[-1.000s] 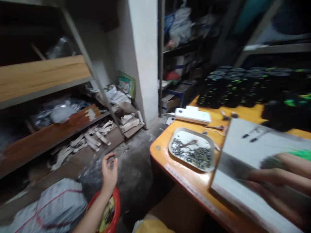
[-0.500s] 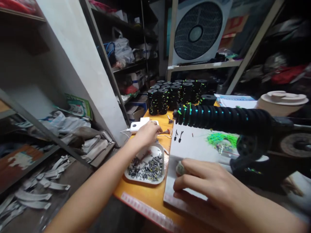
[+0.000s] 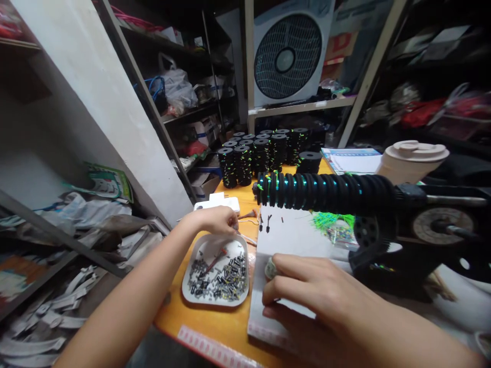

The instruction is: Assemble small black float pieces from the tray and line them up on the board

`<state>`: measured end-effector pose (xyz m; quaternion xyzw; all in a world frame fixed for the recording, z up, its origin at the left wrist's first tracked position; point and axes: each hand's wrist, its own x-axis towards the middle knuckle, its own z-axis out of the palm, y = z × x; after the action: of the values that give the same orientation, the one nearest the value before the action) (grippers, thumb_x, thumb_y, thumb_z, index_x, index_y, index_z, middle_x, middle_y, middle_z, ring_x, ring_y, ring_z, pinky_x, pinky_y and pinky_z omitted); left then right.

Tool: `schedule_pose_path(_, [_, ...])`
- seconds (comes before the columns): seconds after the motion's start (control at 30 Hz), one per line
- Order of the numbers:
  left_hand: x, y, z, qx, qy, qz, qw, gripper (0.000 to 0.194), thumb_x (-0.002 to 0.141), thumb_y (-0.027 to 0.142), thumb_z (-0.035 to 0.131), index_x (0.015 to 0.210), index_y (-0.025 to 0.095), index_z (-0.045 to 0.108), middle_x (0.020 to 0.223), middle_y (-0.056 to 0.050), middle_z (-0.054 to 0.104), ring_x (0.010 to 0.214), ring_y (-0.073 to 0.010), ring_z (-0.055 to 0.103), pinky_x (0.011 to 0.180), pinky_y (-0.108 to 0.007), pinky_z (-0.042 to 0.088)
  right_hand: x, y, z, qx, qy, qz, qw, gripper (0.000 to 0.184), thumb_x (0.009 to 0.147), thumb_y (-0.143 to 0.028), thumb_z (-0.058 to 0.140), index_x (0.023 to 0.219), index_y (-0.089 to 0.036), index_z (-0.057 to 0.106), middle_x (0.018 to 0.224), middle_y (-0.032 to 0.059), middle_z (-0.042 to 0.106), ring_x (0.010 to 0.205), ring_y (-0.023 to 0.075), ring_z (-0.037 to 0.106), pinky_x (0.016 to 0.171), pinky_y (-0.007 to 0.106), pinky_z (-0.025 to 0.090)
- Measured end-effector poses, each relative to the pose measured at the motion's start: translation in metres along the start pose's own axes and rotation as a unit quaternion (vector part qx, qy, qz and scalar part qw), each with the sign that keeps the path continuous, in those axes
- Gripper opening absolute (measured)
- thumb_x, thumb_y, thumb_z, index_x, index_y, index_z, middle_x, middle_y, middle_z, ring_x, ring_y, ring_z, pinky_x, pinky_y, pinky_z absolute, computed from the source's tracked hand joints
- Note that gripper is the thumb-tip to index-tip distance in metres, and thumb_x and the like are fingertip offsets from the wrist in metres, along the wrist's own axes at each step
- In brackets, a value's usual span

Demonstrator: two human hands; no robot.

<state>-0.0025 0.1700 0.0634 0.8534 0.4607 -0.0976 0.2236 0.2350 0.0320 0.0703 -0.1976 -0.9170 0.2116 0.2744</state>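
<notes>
Left grip (image 3: 219, 221) partly hidden, hold unclear

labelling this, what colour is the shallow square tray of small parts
White tray, clearest in the head view.

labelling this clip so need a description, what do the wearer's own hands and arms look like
The left hand and right hand are both bare, without gloves. The left forearm and right forearm show no sleeve, watch or bracelet. Any ring is too unclear to tell.
</notes>
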Motion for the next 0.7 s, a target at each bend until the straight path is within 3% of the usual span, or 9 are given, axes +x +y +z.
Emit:
schedule_pose_path(0.1, [-0.015,0.004,0.005,-0.049,0.133,0.010,0.990,0.020,0.091,0.028,0.066,0.107,0.015,0.065,0.110,-0.008,0.066,0.096,-0.0225,0.065,0.082,-0.043,0.055,-0.002,0.002,0.004,-0.003,-0.004,0.009,1.000,0.010,0.088,-0.009,0.063,0.091,-0.018,0.059,0.093,0.0021,0.062,0.077,0.0122,0.055,0.066,0.022,0.042])
schedule_pose_path(0.2, [-0.039,0.022,0.020,-0.135,0.258,0.018,0.957,0.010,0.080,0.011,0.066,0.086,0.017,0.062,0.089,-0.003,0.064,0.083,-0.0195,0.061,0.076,-0.037,0.053,-0.003,0.004,0.004,0.010,0.061,0.021,0.998,0.011,0.093,-0.009,0.053,0.088,-0.017,0.059,0.083,0.0016,0.060,0.070,0.0115,0.053,0.062,0.022,0.041])
schedule_pose_path(0.3, [-0.065,0.051,0.044,-0.244,0.318,0.032,0.916,0.012,0.078,0.009,0.060,0.083,0.019,0.060,0.082,-0.001,0.065,0.073,-0.0168,0.061,0.069,-0.031,0.052,-0.001,0.005,0.002,0.053,0.116,0.054,0.990,0.012,0.094,-0.011,0.054,0.086,-0.018,0.058,0.078,-0.0001,0.059,0.067,0.0104,0.052,0.061,0.021,0.041])
schedule_pose_path(0.4, [-0.085,0.078,0.073,-0.339,0.339,0.052,0.876,0.004,0.083,0.016,0.061,0.081,0.019,0.063,0.080,-0.003,0.065,0.077,-0.0181,0.064,0.071,-0.030,0.053,0.000,0.003,0.002,0.088,0.130,0.089,0.984,0.012,0.094,-0.015,0.058,0.085,-0.019,0.063,0.076,-0.0009,0.059,0.067,0.0102,0.052,0.060,0.020,0.040])
schedule_pose_path(0.43, [-0.090,0.085,0.082,-0.383,0.350,0.056,0.853,0.006,0.084,0.021,0.064,0.078,0.018,0.065,0.083,-0.004,0.064,0.078,-0.0179,0.064,0.069,-0.028,0.052,0.000,0.002,0.003,0.094,0.134,0.094,0.982,0.011,0.094,-0.016,0.060,0.085,-0.020,0.066,0.075,-0.0012,0.059,0.067,0.0103,0.053,0.060,0.020,0.040])
schedule_pose_path(0.53, [-0.097,0.103,0.110,-0.560,0.385,0.043,0.732,0.015,0.084,0.032,0.073,0.077,0.020,0.070,0.093,-0.005,0.065,0.088,-0.0193,0.064,0.072,-0.026,0.051,-0.002,-0.001,0.009,0.111,0.151,0.095,0.978,0.012,0.092,-0.018,0.064,0.086,-0.023,0.072,0.072,-0.0022,0.061,0.067,0.0105,0.054,0.062,0.020,0.041])
schedule_pose_path(0.63, [-0.098,0.121,0.132,-0.654,0.429,0.007,0.623,0.016,0.083,0.037,0.075,0.079,0.022,0.069,0.083,-0.002,0.068,0.082,-0.0170,0.066,0.074,-0.025,0.051,-0.003,-0.003,0.017,0.114,0.162,0.084,0.977,0.014,0.092,-0.016,0.064,0.089,-0.025,0.074,0.072,-0.0023,0.064,0.068,0.0109,0.054,0.063,0.020,0.042])
schedule_pose_path(0.7, [-0.096,0.132,0.141,-0.687,0.445,-0.011,0.574,0.020,0.079,0.040,0.078,0.080,0.022,0.069,0.072,0.000,0.068,0.071,-0.0156,0.065,0.069,-0.024,0.051,-0.003,-0.004,0.021,0.105,0.169,0.076,0.977,0.014,0.092,-0.015,0.064,0.089,-0.024,0.074,0.069,-0.0019,0.063,0.065,0.0112,0.053,0.061,0.020,0.042])
